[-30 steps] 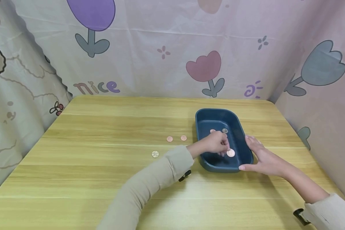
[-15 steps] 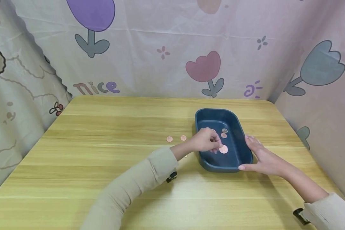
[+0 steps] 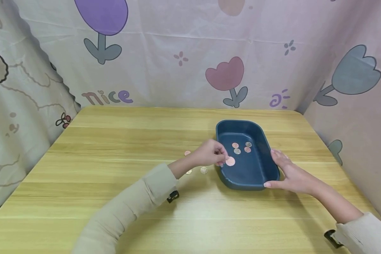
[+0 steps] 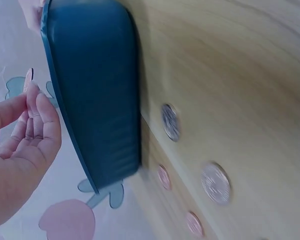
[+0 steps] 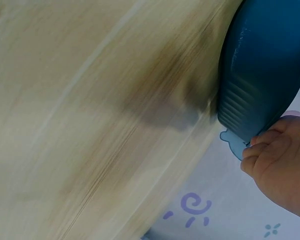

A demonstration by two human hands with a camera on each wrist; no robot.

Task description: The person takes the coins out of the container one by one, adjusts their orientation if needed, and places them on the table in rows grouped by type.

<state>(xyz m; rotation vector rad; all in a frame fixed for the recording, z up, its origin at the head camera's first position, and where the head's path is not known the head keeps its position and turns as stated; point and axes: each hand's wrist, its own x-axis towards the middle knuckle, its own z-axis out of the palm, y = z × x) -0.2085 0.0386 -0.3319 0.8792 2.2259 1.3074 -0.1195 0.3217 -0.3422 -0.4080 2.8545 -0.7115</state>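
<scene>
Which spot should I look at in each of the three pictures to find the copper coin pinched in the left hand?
Head view: copper coin right of and below centre, at the tips of the left hand.
Left wrist view: upper left, nearly edge-on above the fingertips.
Right wrist view: not in it.
Shared landmark: the dark blue tray.

Tray (image 3: 241, 187) on bench (image 3: 114, 173), right of centre, well before back curtain (image 3: 158, 81). Left curtain (image 3: 25, 106) and right curtain (image 3: 362, 127) flank bench. In tray's far half: four coins (image 3: 237, 151), one pair left, one pair right. Held coin (image 3: 230, 161) above tray's left part, between fingers of your left hand (image 3: 211, 153). Your right hand (image 3: 287, 175) at tray's right side, thumb at near right corner. Left of tray, on bench: four more coins (image 4: 216, 182), two farther back, two nearer you.
</scene>
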